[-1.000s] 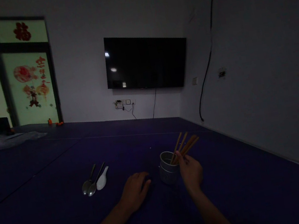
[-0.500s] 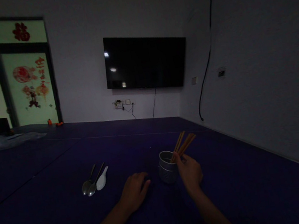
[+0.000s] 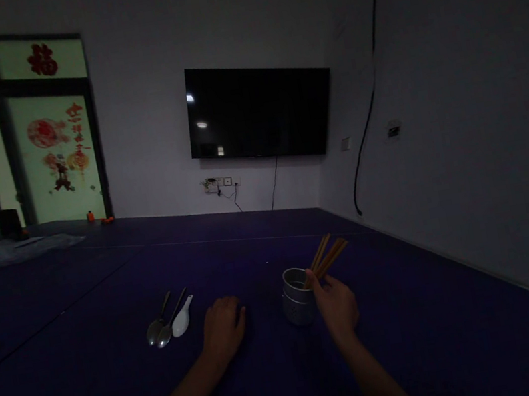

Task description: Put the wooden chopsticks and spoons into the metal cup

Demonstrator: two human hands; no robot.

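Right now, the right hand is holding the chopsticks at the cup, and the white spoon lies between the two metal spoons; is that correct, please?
Not quite: the head view shows the white spoon to the right of both metal spoons. The right hand is indeed holding the chopsticks at the cup.

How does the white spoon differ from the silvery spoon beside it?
The white spoon is white all over, while the silvery spoon has a shiny bowl and a darker handle. The white spoon's handle is shorter and wider; the silvery spoon's is longer and thinner. Both lie on the table, handles pointing away from you.
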